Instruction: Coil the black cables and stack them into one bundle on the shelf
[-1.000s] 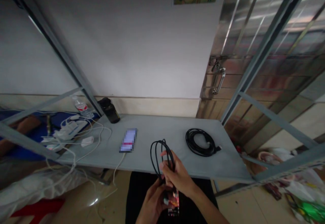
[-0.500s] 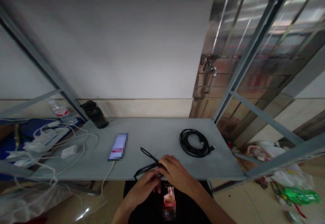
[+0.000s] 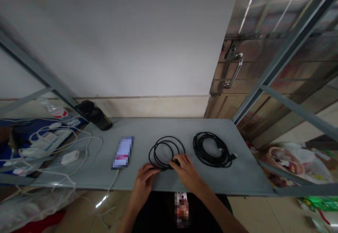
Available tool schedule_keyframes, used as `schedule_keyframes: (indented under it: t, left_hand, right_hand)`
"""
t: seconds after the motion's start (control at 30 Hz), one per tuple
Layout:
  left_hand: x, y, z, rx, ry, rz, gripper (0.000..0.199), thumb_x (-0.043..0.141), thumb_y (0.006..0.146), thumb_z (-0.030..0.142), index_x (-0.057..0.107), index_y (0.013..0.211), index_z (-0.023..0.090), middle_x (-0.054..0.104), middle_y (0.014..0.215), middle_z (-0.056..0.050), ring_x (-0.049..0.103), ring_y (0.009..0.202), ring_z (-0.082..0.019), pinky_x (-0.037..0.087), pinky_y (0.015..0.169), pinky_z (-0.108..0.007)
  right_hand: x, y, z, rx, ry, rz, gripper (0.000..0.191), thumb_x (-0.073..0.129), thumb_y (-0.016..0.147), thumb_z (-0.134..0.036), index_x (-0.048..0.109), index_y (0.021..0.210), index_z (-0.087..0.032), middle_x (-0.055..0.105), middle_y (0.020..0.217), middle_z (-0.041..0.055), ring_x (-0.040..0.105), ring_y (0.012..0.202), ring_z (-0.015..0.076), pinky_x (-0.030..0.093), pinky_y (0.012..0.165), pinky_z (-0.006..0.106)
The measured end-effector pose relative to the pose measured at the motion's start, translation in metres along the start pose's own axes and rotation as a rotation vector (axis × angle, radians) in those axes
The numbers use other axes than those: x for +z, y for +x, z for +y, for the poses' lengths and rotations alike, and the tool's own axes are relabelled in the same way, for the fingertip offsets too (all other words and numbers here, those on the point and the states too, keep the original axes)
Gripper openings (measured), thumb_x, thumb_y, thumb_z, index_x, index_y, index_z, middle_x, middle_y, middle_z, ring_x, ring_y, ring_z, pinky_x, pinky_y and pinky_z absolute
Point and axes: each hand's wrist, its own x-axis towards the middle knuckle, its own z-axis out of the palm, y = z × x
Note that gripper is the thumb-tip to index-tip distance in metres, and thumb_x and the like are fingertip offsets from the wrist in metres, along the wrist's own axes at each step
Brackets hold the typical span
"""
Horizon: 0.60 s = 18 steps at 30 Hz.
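A thin black cable (image 3: 157,142) lies in loose loops on the grey table (image 3: 211,183), near its front edge. My left hand (image 3: 145,178) is closed on the lower left of the loops. The fingers of my right hand (image 3: 185,171) pinch the same cable at its lower right, by a dark part mostly hidden under them. To the right rests a thicker coil of black cable (image 3: 212,162), touched by neither hand, its plug pointing right. A phone (image 3: 123,153) with a lit, blurred screen is on the left, a white cord at its lower end.
At the back left a black bottle (image 3: 96,116) leans by the frame post. White cords and a white adapter (image 3: 70,158) spread over the left end, near a clear plastic bottle (image 3: 59,112). Metal posts flank the table; a basket (image 3: 285,160) stands on the right.
The thin cable, earlier bunched by my hands, now lies spread in round loops on the table. My hands have moved forward over the table and farther apart. The camera view has shifted.
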Motion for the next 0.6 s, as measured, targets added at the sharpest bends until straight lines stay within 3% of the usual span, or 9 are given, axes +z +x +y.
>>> schedule_keyframes:
  t: [0.1, 0.17, 0.27, 0.37, 0.5, 0.6]
  left_hand:
    - [0.005, -0.011, 0.001, -0.064, 0.130, 0.272, 0.017, 0.066, 0.106, 0.030, 0.081, 0.111, 0.027, 0.075, 0.122, -0.011, 0.073, 0.116, -0.028, 0.063, 0.104, -0.046]
    - [0.009, -0.012, 0.004, -0.078, 0.234, 0.345, 0.025, 0.071, 0.105, 0.035, 0.077, 0.128, 0.026, 0.068, 0.140, -0.015, 0.066, 0.132, -0.033, 0.059, 0.113, -0.054]
    - [0.015, -0.006, 0.006, 0.021, 0.300, 0.188, 0.038, 0.066, 0.107, 0.031, 0.072, 0.145, 0.031, 0.061, 0.158, -0.013, 0.056, 0.149, -0.035, 0.052, 0.122, -0.059]
    - [0.016, 0.005, -0.003, 0.123, 0.265, 0.044, 0.035, 0.058, 0.108, 0.023, 0.080, 0.134, 0.033, 0.071, 0.145, -0.009, 0.063, 0.142, -0.032, 0.056, 0.118, -0.055]
    - [0.009, 0.014, -0.022, 0.122, 0.247, 0.091, 0.034, 0.060, 0.107, 0.023, 0.081, 0.132, 0.032, 0.078, 0.129, -0.009, 0.070, 0.131, -0.031, 0.061, 0.110, -0.054]
    - [0.004, 0.014, -0.024, 0.100, 0.243, 0.185, 0.034, 0.064, 0.107, 0.026, 0.078, 0.137, 0.030, 0.075, 0.137, -0.011, 0.067, 0.135, -0.032, 0.058, 0.114, -0.056]
  right_hand:
    - [0.008, 0.001, 0.003, 0.024, 0.095, -0.010, 0.061, 0.065, 0.096, 0.002, 0.069, 0.150, -0.026, 0.062, 0.141, 0.0125, 0.060, 0.130, 0.0264, 0.056, 0.117, 0.045]
    - [0.008, 0.003, 0.002, 0.000, 0.135, -0.024, 0.064, 0.064, 0.094, 0.004, 0.069, 0.151, -0.025, 0.059, 0.148, 0.0141, 0.057, 0.138, 0.0271, 0.054, 0.122, 0.046]
    - [-0.001, 0.002, -0.003, -0.010, 0.193, -0.021, 0.064, 0.062, 0.093, 0.005, 0.070, 0.150, -0.024, 0.056, 0.156, 0.0153, 0.053, 0.148, 0.0292, 0.052, 0.126, 0.051]
    - [-0.019, -0.010, -0.007, 0.056, 0.275, 0.033, 0.053, 0.061, 0.103, -0.007, 0.066, 0.153, -0.025, 0.054, 0.160, 0.0146, 0.051, 0.152, 0.0284, 0.051, 0.128, 0.054]
    - [-0.054, -0.047, -0.001, 0.203, 0.327, 0.178, 0.035, 0.055, 0.113, -0.024, 0.068, 0.146, -0.028, 0.060, 0.155, 0.0119, 0.056, 0.149, 0.0263, 0.051, 0.129, 0.053]
    - [-0.080, -0.088, 0.012, 0.301, 0.336, 0.334, 0.028, 0.055, 0.114, -0.027, 0.072, 0.135, -0.028, 0.067, 0.144, 0.0109, 0.065, 0.139, 0.0244, 0.057, 0.122, 0.046]
